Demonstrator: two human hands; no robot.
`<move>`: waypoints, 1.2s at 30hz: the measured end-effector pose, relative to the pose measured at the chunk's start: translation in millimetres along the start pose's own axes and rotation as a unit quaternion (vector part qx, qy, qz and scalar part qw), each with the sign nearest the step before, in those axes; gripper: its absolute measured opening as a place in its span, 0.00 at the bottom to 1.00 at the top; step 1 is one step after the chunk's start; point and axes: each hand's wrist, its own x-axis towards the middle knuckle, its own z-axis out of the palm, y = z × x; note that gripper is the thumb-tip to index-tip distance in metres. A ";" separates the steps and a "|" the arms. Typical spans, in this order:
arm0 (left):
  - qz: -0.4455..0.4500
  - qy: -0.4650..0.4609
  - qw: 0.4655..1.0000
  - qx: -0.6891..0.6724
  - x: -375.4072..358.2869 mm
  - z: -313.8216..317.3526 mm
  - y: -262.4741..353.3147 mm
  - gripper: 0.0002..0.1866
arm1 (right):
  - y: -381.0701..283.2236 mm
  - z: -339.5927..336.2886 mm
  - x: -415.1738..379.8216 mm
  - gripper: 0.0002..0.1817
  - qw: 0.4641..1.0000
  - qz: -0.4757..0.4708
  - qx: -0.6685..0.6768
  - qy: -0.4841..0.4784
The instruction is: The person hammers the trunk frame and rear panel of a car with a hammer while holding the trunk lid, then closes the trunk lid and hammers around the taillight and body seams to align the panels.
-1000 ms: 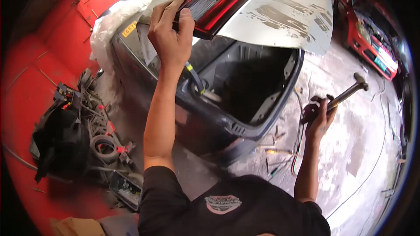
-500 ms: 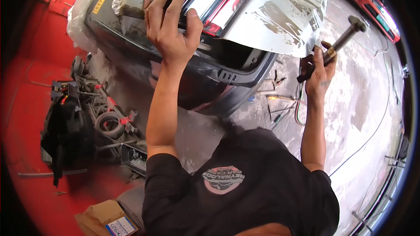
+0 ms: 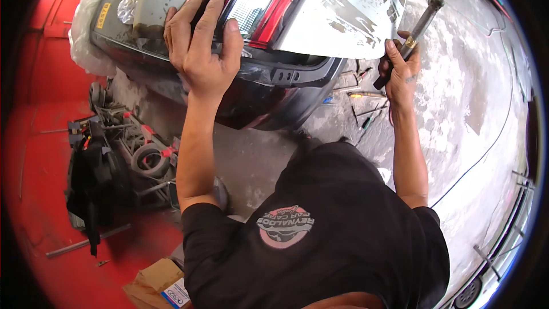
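- Left hand (image 3: 200, 57): upper centre-left of the frame, palm flat against the rear of the car. The fingers (image 3: 213, 11) are spread wide and lie across the inner edge of the tail lamp (image 3: 260, 0); the thumb presses just below the lens.
- Tail lamp: glossy red and clear lens, elongated and angled, set into the trunk lid (image 3: 343, 11) at the top centre of the frame.
- Trunk lid: sheet metal, sanded, with patchy grey primer and bare streaks; matte texture.
- Right hand (image 3: 399, 71): upper right of the frame, fingers closed around the dark grip of a hammer (image 3: 414, 28). The metal shaft rises up and to the right, ending in a small cylindrical head. The hand sits just beside the lower right edge of the trunk lid.
- Rear bumper (image 3: 269, 94): dark, smooth, curved panel below the lid.
- Floor (image 3: 474, 109): rough, mottled concrete at right; red painted surface at left.
- Loose hand tools (image 3: 360, 96), probably screwdrivers, lie on the floor between bumper and right hand.
- Pile of dark parts and wiring (image 3: 114, 160): mid left, on the floor.
- Cardboard box (image 3: 160, 289): lower left.
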 end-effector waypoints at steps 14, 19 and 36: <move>-0.099 -0.264 0.958 0.045 98.3 -5.8 -22.1 0.37 | 66.6 -37.2 -10.2 0.22 0.998 0.059 -0.001 0.007; -0.069 -0.287 0.948 -0.120 95.9 40.5 -67.2 0.34 | 70.9 -36.8 -8.0 0.23 0.997 0.062 0.005 0.039; -0.089 -0.399 0.910 -0.069 119.9 144.1 -60.4 0.42 | 170.5 -199.2 -98.9 0.17 0.937 0.194 -0.240 0.165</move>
